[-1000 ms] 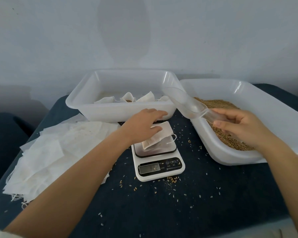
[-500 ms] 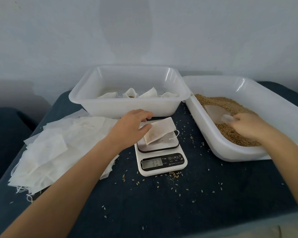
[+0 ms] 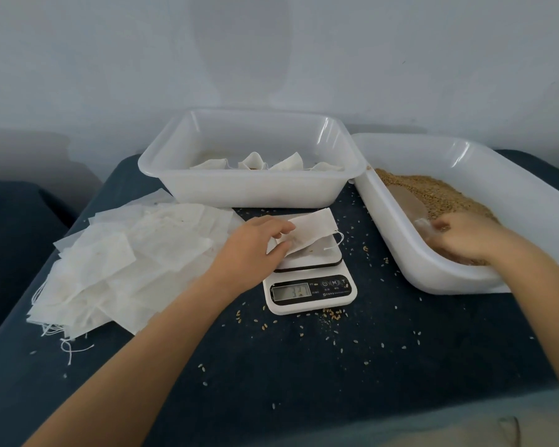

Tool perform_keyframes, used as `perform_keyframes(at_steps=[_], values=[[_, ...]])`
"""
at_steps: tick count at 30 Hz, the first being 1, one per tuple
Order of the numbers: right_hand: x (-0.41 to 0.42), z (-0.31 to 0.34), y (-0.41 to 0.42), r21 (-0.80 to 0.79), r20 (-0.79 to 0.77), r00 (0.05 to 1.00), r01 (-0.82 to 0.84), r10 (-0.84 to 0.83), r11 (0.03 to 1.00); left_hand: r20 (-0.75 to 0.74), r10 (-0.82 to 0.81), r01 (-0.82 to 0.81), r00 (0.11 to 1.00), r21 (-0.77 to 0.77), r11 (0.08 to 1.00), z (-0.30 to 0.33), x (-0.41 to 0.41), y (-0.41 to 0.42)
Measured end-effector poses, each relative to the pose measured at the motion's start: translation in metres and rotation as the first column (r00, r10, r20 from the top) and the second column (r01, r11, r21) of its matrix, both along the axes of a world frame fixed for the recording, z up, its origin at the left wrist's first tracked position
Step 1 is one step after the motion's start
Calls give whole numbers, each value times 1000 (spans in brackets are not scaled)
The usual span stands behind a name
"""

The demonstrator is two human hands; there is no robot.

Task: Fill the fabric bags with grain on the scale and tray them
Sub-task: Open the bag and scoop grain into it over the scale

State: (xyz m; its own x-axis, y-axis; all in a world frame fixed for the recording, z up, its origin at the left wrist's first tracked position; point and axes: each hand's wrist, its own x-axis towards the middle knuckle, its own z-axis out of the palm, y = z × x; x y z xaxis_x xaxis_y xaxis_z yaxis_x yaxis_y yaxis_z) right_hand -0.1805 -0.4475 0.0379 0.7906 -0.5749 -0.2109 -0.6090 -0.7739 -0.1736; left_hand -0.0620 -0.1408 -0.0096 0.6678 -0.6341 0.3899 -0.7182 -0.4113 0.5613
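Note:
A small white kitchen scale (image 3: 310,287) stands mid-table with its display lit. On its platform lies a white fabric bag (image 3: 307,232) with a drawstring; my left hand (image 3: 252,250) pinches the bag's near end. My right hand (image 3: 465,237) grips the handle of a clear plastic scoop (image 3: 410,204) that lies down in the brown grain (image 3: 439,195) inside the right white tub (image 3: 433,269). Behind the scale a second white tray (image 3: 249,188) holds several filled bags (image 3: 255,161).
A loose pile of empty white bags (image 3: 117,262) covers the left of the dark blue table (image 3: 336,366). Stray grains are scattered around the scale. A pale wall stands close behind the trays. The table's left edge drops off beside the pile.
My right hand brought the scoop from above the tub's rim down into the grain. My left hand stayed on the bag on the scale.

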Motion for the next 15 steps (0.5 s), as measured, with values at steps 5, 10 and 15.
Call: perform_keyframes(at_steps=[5, 10, 15], values=[[-1, 1, 3, 4, -21, 1000, -13, 13, 1000, 28, 18, -18, 999, -4, 1000, -2, 0, -6], [0, 4, 6, -31, -50, 999, -18, 17, 999, 61, 36, -37, 998, 23, 999, 0, 6, -21], [0, 3, 7, -66, -66, 997, -41, 36, 997, 63, 27, -32, 998, 75, 997, 3, 14, -37]])
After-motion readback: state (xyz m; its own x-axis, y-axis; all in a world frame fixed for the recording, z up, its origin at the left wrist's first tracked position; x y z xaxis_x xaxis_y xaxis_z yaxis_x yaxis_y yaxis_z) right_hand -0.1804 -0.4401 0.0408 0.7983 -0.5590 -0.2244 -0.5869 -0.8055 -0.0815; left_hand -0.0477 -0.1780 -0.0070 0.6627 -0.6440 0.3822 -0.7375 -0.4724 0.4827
